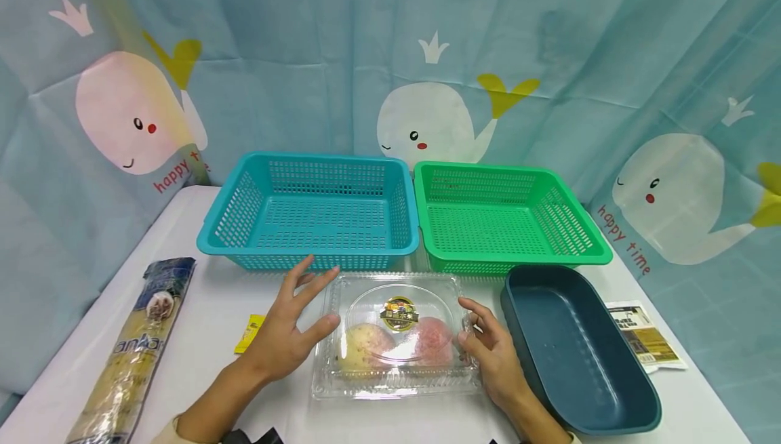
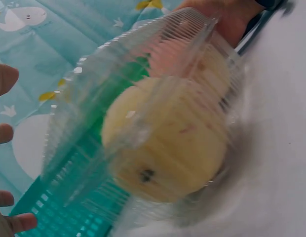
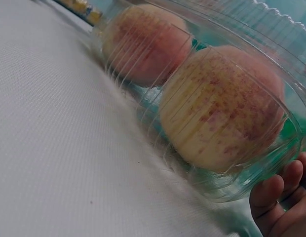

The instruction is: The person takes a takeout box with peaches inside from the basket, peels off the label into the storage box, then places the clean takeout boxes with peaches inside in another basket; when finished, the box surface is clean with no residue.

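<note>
A clear plastic clamshell box [image 1: 399, 379] sits on the white table in front of me, with a round gold-and-black label on its lid. Through the plastic I see two peaches, a yellowish one [image 1: 365, 347] and a pinker one [image 1: 432, 341]. My right hand [image 1: 493, 356] holds the box's right side with bent fingers; its fingertips [image 3: 266, 190] show at the box corner in the right wrist view. To the left of the box, my left hand [image 1: 291, 329] hovers with fingers spread, holding nothing. The left wrist view is blurred.
Behind the box stand a blue basket [image 1: 311, 252] and a green basket [image 1: 518, 257]. A dark blue tub [image 1: 582, 349] is close by my right hand. A long noodle pack [image 1: 131, 356] and small yellow packet [image 1: 249, 333] lie left, a white-and-brown packet [image 1: 645, 335] far right.
</note>
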Tool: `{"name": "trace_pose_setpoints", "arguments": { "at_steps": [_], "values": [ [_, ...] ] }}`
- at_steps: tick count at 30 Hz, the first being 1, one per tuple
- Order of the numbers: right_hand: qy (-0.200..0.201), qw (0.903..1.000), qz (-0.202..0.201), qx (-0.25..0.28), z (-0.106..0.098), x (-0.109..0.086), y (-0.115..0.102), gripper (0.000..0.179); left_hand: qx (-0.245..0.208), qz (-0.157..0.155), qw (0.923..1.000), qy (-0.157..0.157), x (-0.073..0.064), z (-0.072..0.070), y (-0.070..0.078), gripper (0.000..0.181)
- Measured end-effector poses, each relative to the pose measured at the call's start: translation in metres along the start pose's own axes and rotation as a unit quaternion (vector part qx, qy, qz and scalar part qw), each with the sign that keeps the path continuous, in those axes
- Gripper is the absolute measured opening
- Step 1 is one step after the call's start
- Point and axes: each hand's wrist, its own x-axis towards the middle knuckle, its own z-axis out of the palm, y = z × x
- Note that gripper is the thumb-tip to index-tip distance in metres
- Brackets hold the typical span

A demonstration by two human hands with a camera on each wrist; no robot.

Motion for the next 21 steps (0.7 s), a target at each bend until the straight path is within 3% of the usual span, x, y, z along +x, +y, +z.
{"name": "trace_pose_setpoints", "arguments": {
  "at_steps": [5, 13, 21],
  "values": [
    [-0.003, 1.0, -0.001, 0.001, 0.0, 0.0, 0.0, 0.049, -0.003, -0.023, 0.9993, -0.03, -0.002, 0.007, 0.0, 0.058],
    [-0.007, 0.9999, -0.012, 0.003, 0.0, 0.0, 0.0, 0.048, 0.001, -0.036, 0.9985, -0.041, -0.004, 0.016, -0.004, 0.056],
    [-0.012, 0.9998, -0.015, -0.004, -0.001, 0.001, 0.002, 0.049, -0.003, -0.072, 0.995, -0.069, -0.006, 0.019, -0.005, 0.061]
  ]
}}
